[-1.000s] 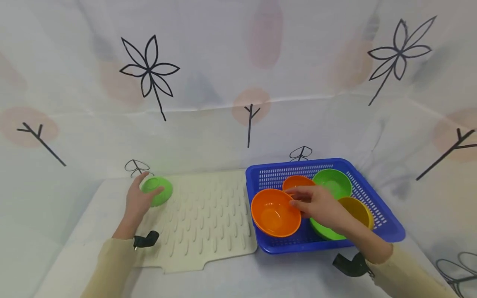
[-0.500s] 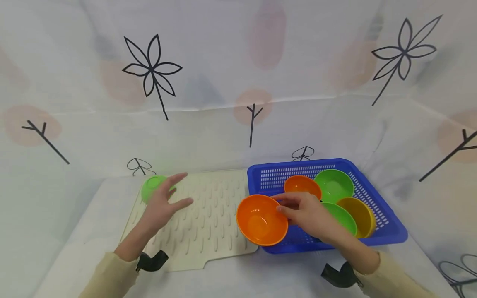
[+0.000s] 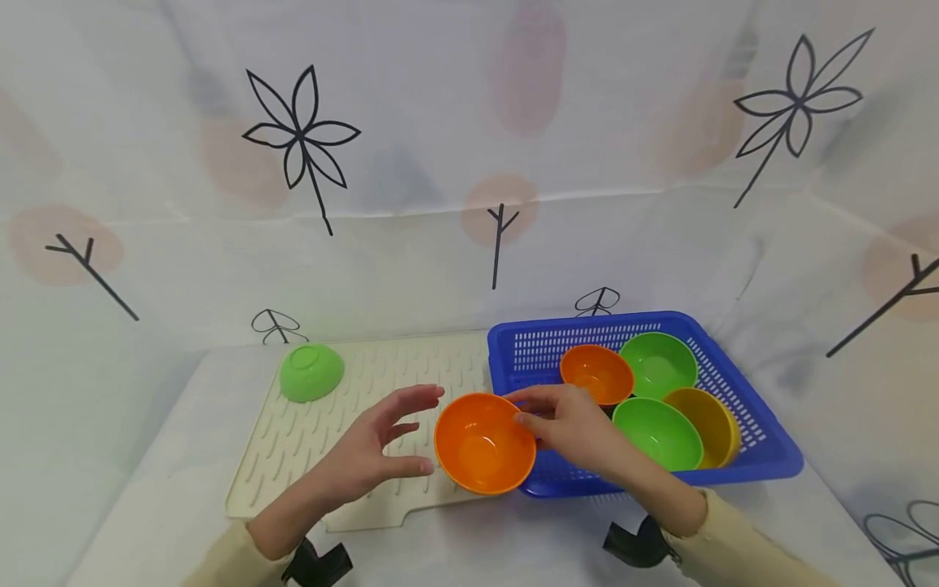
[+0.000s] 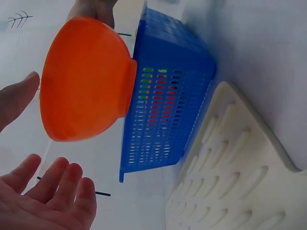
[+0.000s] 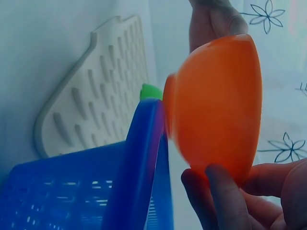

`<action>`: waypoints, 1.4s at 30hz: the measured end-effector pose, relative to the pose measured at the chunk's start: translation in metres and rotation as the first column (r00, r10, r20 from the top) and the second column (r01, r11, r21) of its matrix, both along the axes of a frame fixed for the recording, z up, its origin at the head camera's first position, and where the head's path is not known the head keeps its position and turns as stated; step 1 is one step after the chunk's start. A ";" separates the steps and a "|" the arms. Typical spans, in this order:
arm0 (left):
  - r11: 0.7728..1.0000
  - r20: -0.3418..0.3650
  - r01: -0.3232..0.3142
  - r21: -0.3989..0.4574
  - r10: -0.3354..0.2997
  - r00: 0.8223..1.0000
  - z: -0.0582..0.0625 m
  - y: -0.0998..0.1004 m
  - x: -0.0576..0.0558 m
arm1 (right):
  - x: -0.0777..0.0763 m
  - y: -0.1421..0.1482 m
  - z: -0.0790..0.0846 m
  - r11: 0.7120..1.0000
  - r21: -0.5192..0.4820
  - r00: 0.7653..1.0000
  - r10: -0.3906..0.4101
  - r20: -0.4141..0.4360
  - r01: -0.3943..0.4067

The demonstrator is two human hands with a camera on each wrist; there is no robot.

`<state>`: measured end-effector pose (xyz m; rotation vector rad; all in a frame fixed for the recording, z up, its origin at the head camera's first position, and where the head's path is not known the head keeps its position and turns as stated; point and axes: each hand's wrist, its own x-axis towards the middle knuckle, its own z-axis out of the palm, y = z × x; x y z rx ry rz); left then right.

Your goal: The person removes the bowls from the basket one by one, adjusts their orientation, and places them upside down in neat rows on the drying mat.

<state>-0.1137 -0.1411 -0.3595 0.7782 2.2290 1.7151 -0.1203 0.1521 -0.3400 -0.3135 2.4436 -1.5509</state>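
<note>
An orange bowl (image 3: 485,444) is held up, mouth toward the head camera, near the border between the cream drying mat (image 3: 367,497) and the blue basket (image 3: 763,456). My right hand (image 3: 572,424) pinches its right rim, thumb at the inside edge and fingers against the outer wall, as the right wrist view of the bowl (image 5: 216,105) shows. To its left, my left hand (image 3: 374,448) has fingers and thumb spread apart, fingertips just short of the rim. In the left wrist view the left hand (image 4: 53,196) holds nothing beside the bowl (image 4: 86,81).
A green bowl (image 3: 311,372) lies upside down at the mat's back left corner. Inside the basket are another orange bowl (image 3: 597,373), two green bowls (image 3: 659,365) and a yellow bowl (image 3: 715,424). A printed white cloth (image 3: 411,277) hangs behind.
My right hand has carried the orange bowl out of the basket, leftward and nearer. My left hand has left the upturned green bowl and come rightward toward the orange one.
</note>
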 end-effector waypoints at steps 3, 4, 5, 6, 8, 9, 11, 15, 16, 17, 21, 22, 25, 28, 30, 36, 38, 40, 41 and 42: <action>1.000 0.024 0.021 -0.009 -0.021 0.999 -0.002 0.003 0.003 | 0.000 -0.005 -0.002 1.000 0.012 1.000 -0.009 -0.015 0.009; 0.999 0.031 0.031 -0.013 -0.031 0.999 -0.002 0.004 0.003 | 0.000 -0.007 -0.003 1.000 0.020 1.000 -0.010 -0.027 0.011; 0.999 0.036 0.039 -0.017 -0.038 0.999 -0.003 0.005 0.004 | 0.001 -0.009 -0.004 1.000 0.026 0.999 -0.015 -0.033 0.016; 0.999 0.039 0.044 -0.023 -0.043 0.998 -0.004 0.005 0.004 | 0.001 -0.010 -0.005 0.999 0.032 0.999 -0.019 -0.041 0.021; 0.999 0.048 0.046 -0.023 -0.045 0.998 -0.005 0.006 0.004 | 0.002 -0.013 -0.006 0.998 0.047 0.998 -0.032 -0.053 0.034; 0.999 0.049 0.045 -0.022 -0.044 0.998 -0.006 0.006 0.004 | 0.002 -0.015 -0.007 0.998 0.050 0.998 -0.039 -0.056 0.042; 0.999 0.043 0.034 -0.026 -0.033 0.999 -0.008 0.005 0.004 | 0.003 -0.017 -0.009 0.997 0.044 0.997 -0.056 -0.053 0.058; 0.999 0.014 0.025 -0.046 -0.025 1.000 -0.011 0.005 0.004 | 0.005 -0.021 -0.011 0.996 0.029 0.995 -0.078 -0.055 0.080; 0.998 0.002 0.026 -0.052 -0.026 1.000 -0.012 0.005 0.004 | 0.005 -0.022 -0.012 0.996 0.025 0.995 -0.081 -0.056 0.082; 0.998 -0.009 0.025 -0.058 -0.026 1.000 -0.013 0.005 0.004 | 0.005 -0.022 -0.013 0.996 0.017 0.995 -0.081 -0.053 0.082; 0.997 -0.050 0.023 -0.073 -0.026 0.998 -0.015 0.004 0.004 | 0.006 -0.024 -0.016 0.997 -0.021 0.996 -0.081 -0.041 0.080; 0.997 -0.057 0.020 -0.076 -0.025 0.998 -0.015 0.004 0.004 | 0.007 -0.024 -0.017 0.996 -0.031 0.996 -0.081 -0.037 0.080; 0.997 -0.070 0.014 -0.081 -0.020 0.997 -0.016 0.002 0.005 | 0.008 -0.026 -0.019 0.995 -0.054 0.995 -0.090 -0.034 0.088; 0.997 -0.085 0.008 -0.078 -0.015 0.996 -0.017 0.001 0.004 | 0.009 -0.028 -0.019 0.993 -0.066 0.994 -0.103 -0.043 0.100; 0.997 -0.089 0.001 -0.081 -0.008 0.996 -0.018 -0.001 0.003 | 0.010 -0.029 -0.019 0.991 -0.072 0.992 -0.113 -0.050 0.109; 0.996 -0.045 -0.034 -0.077 0.031 0.998 -0.023 -0.007 -0.001 | 0.012 -0.033 -0.024 0.978 -0.142 0.985 -0.161 -0.061 0.151; 0.997 -0.016 -0.044 -0.063 0.043 0.999 -0.026 -0.009 -0.004 | 0.012 -0.035 -0.027 0.969 -0.189 0.983 -0.175 -0.056 0.162; 0.998 0.025 -0.047 -0.042 0.048 0.999 -0.029 -0.011 -0.007 | 0.013 -0.036 -0.030 0.957 -0.235 0.982 -0.186 -0.046 0.170; 0.999 0.049 -0.046 -0.029 0.048 0.998 -0.030 -0.012 -0.008 | 0.014 -0.036 -0.031 0.950 -0.259 0.981 -0.190 -0.040 0.173; 0.999 0.071 -0.043 -0.016 0.044 0.997 -0.031 -0.013 -0.009 | 0.014 -0.037 -0.033 0.943 -0.283 0.981 -0.191 -0.033 0.175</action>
